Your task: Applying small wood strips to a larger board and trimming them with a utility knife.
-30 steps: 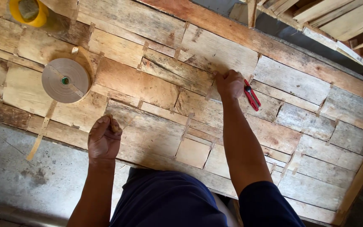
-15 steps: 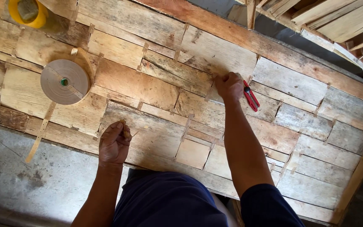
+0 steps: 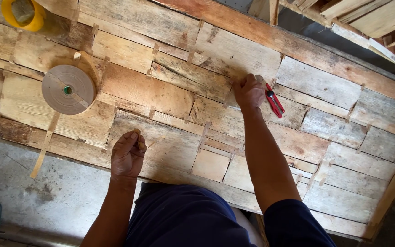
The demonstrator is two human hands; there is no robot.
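We held a short strip of brown tape (image 3: 141,141) pinched between the thumb and fingers of our left hand (image 3: 126,155). The strip was small and partly hidden by the fingers; its long axis appeared to run away from us, its far end pointing up the sheet. It sat low on the patched wood veneer sheet (image 3: 170,96), near the sheet's front edge.

Our right hand (image 3: 248,91) was pressed fingers-down on a seam farther up the sheet, closed over the spot; we could not tell whether it held anything. The red snips (image 3: 273,100) lay just beside it on the right, long axis running diagonally, tips away from us.

Compared with one second earlier, our left hand had shifted rightward along the sheet and turned from a flat press to a pinch. The right hand had stayed in place.

Both forearms reached forward from the body, the right one extended farther. The tape roll (image 3: 68,89) lay flat to the left, and a yellow cup (image 3: 23,14) stood at the far left corner.
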